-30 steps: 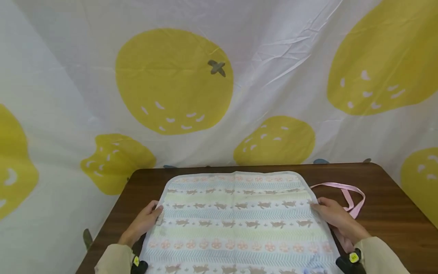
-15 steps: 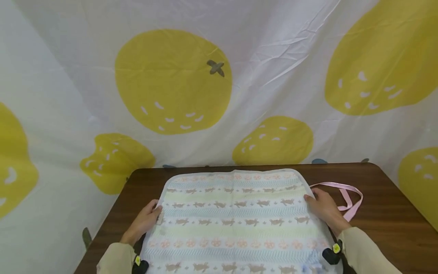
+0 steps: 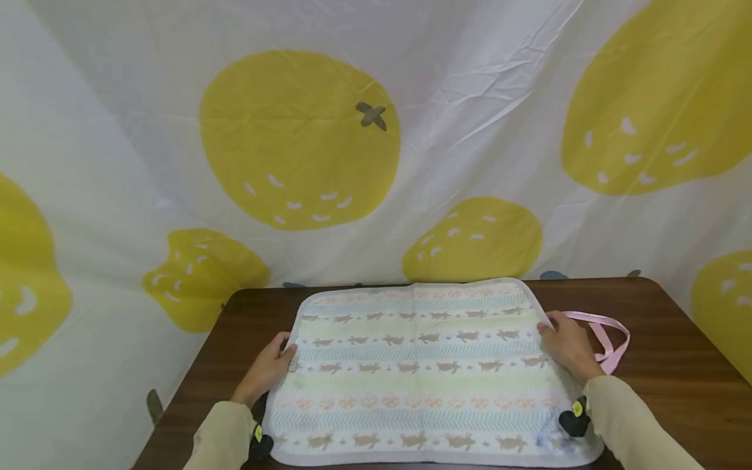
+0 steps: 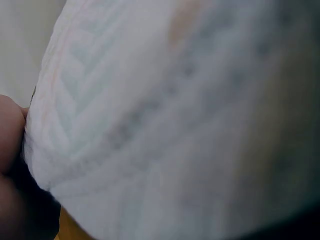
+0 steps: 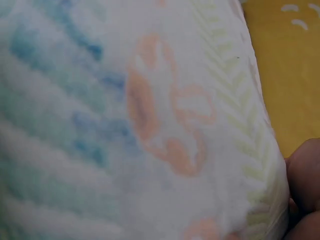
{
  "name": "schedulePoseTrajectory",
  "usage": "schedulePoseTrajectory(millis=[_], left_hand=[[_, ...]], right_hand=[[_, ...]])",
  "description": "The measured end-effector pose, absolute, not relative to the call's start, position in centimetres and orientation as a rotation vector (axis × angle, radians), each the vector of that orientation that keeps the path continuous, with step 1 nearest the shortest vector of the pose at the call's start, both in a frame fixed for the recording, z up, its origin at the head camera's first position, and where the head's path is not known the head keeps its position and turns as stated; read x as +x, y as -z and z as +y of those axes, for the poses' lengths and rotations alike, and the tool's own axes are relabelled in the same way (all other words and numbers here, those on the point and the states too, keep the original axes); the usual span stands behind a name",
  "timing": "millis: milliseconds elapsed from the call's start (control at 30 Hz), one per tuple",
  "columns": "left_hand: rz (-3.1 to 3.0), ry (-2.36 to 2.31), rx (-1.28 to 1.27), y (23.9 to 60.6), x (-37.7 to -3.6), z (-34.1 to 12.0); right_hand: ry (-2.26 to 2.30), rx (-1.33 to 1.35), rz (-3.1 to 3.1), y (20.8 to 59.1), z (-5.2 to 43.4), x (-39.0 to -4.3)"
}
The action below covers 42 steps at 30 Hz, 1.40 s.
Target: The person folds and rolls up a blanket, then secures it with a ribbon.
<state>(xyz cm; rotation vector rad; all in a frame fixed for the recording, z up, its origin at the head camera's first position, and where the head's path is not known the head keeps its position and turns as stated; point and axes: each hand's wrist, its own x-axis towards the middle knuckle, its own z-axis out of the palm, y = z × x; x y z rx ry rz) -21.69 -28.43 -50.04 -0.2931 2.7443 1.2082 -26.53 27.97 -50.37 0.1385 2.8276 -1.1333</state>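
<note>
A pale cloth [image 3: 411, 385] with rounded corners and a light border is spread out in front of me in the head view. Rows of brown turtles, orange motifs and zigzag bands cross it, and bluish stains mark its near right corner. My left hand [image 3: 266, 371] pinches the left edge, thumb on top. On the right edge, my right hand [image 3: 566, 346] grips the cloth the same way; the fingers beneath are hidden. Both wrist views are filled by the blurred cloth [image 4: 150, 100], with a bit of the right hand [image 5: 305, 175] at the side.
A pink ribbon [image 3: 613, 358] lies looped on the dark wooden table [image 3: 664, 405], beyond the right hand. Behind the table's far edge hangs a white curtain [image 3: 470, 137] printed with yellow fruit.
The cloth has shifted away from me and slightly right, and its near edge has come into view. The left hand moved with it; the right hand changed its hold farther up the edge.
</note>
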Motion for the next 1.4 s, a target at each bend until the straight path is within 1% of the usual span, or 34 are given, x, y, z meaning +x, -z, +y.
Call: schedulePoseTrajectory(millis=[267, 400, 567, 767, 833, 900, 1067, 1200, 1400], left_hand=[[2.761, -1.214, -0.281, 50.2, -21.5, -28.7], [2.768, -1.186, -0.3, 49.9, -21.5, -28.9], [2.748, -1.178, -0.313, 49.2, -21.2, -28.7], [2.868, -0.836, -0.195, 47.0, -20.5, -27.7], [2.957, -0.718, -0.107, 45.9, -20.0, -26.5], [3.035, -0.663, 0.037, 44.8, -19.4, -24.8], [3.086, -0.545, 0.578, 43.4, -18.2, -18.9], [2.933, -0.356, 0.884, 43.5, -17.5, -13.4], [2.705, -0.102, 1.178, 44.6, -16.6, -6.5]], right_hand=[[1.095, 0.094, 2.764, 50.6, 28.7, -26.8], [1.099, 0.025, 2.78, 50.7, 28.8, -26.9], [1.129, 0.006, 2.702, 50.3, 29.4, -27.0], [1.116, -0.034, 2.729, 49.7, 29.7, -27.5], [1.12, -0.045, 2.723, 49.3, 29.8, -27.8], [1.151, -0.048, 2.689, 48.9, 29.8, -28.2], [1.291, 0.003, 2.568, 48.3, 29.9, -29.5], [1.364, 0.04, 2.478, 48.2, 30.1, -30.3], [1.356, 0.006, 2.434, 47.9, 30.4, -31.1]])
